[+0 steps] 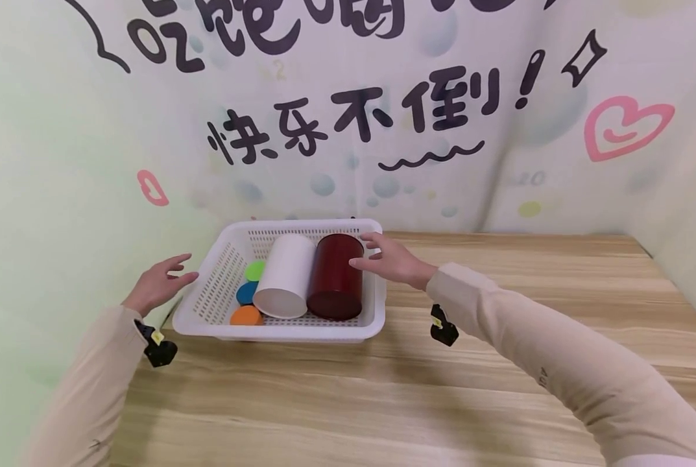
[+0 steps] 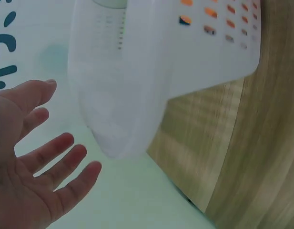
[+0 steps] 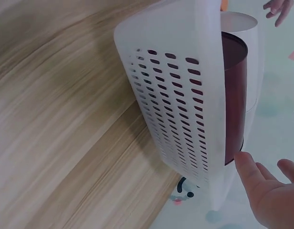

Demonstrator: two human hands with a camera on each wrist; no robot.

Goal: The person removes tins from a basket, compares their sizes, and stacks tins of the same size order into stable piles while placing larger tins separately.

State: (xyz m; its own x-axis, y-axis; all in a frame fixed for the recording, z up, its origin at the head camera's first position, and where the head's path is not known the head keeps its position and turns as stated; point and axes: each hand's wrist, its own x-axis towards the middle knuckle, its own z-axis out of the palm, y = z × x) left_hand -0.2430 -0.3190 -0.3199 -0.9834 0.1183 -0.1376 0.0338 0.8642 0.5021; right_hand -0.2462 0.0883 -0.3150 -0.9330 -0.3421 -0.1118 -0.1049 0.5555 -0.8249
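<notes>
Backdrop (image 1: 359,139) with black Chinese lettering spans the upper half of the head view, above a wood-grain tabletop (image 1: 348,402) in the lower half. A white perforated plastic basket (image 1: 292,332) sits left of centre. Side by side inside it lie a white canister (image 1: 286,275), in the middle, and a dark red canister (image 1: 336,280), at its right; their long axes run up and down the frame. The right hand (image 1: 391,259), much the nearer to the red canister, extends leftward over the basket's right rim, fingers outstretched and holding nothing. The red canister lies just left of its palm, crosswise to the fingers; the thumb overlaps it, though whether they touch cannot be told. The left hand (image 1: 156,284), fingers spread and also empty, is just outside the left rim, with the red canister off to its right, beyond the white one. Smallest are three rounded pieces, green (image 1: 255,270), blue (image 1: 245,293) and orange (image 1: 246,316), in a row down the basket's left part.
</notes>
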